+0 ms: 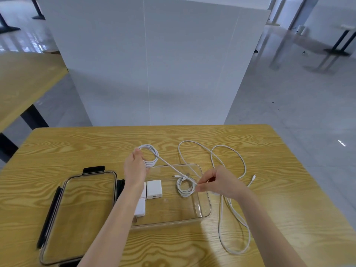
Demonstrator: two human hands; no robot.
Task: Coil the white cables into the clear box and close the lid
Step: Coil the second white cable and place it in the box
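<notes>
My left hand holds a coil of white cable above the far left corner of the clear box. That cable's free end runs down to my right hand, which pinches it over the box's right side. A small coiled white cable lies inside the box, beside white charger blocks. A long loose white cable sprawls on the table to the right of the box. The clear lid with black latches lies flat to the left of the box.
The wooden table carries everything. A white partition stands behind its far edge. Another wooden table is at the left, and chairs and table legs stand on the floor at the far right.
</notes>
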